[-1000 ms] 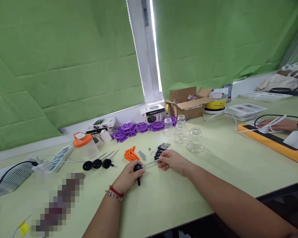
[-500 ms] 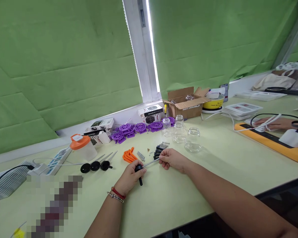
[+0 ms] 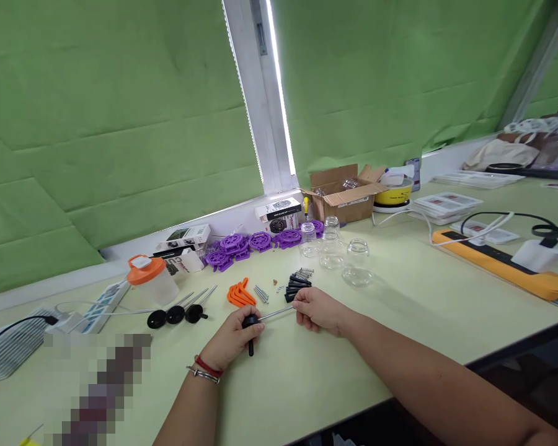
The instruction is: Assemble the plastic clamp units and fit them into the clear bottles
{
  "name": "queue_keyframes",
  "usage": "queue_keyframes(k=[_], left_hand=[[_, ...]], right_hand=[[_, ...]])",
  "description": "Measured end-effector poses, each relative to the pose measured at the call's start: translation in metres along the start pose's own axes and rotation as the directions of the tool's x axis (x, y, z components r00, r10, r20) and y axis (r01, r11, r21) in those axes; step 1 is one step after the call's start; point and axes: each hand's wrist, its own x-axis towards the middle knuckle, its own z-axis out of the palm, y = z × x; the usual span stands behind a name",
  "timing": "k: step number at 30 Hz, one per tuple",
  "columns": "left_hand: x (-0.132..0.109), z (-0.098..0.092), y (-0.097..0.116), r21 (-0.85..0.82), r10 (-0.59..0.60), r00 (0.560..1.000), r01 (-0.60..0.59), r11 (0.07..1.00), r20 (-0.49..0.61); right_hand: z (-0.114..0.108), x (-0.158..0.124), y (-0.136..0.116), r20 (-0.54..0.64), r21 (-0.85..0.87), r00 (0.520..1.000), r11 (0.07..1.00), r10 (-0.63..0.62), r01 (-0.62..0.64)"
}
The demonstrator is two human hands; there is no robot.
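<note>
My left hand (image 3: 236,334) is closed around a black round cap (image 3: 250,321) with a short black stem pointing down. A thin metal rod (image 3: 276,313) runs from the cap toward the right. At its far end, my right hand (image 3: 317,308) pinches the rod between thumb and fingers; the tip is hidden there. Just behind the hands lie orange bent handles (image 3: 240,293), metal screws or pins (image 3: 261,293), black tapered handles (image 3: 297,286) and small springs (image 3: 304,273). To the left rest several black round caps with metal rods (image 3: 175,314).
Purple wheel-shaped parts (image 3: 260,241) line the back. Clear jars (image 3: 358,263) stand at right centre, before an open cardboard box (image 3: 341,201). A cup with an orange lid (image 3: 147,272) and a power strip (image 3: 105,303) are left. A yellow-orange bar (image 3: 502,263) lies right.
Both hands have shifted a little left in view, still holding the cap and rod. My left hand sits slightly lower. Another person's hand at the far right has gone from view.
</note>
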Motion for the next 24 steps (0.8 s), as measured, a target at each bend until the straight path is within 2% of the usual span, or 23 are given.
queue_keyframes(k=[8,24], left_hand=[[0.0007,0.0033,-0.0014,0.006,-0.018,0.999,0.018,1.0,-0.035],[-0.0006,0.005,-0.001,0.011,0.001,1.0,0.0,1.0,-0.019]], right_hand=[[-0.0014,0.0017,-0.0008,0.005,-0.001,1.0,1.0,0.0,0.0],[-0.0025,0.0054,0.0003,0.038,-0.034,0.999,0.999,0.021,-0.019]])
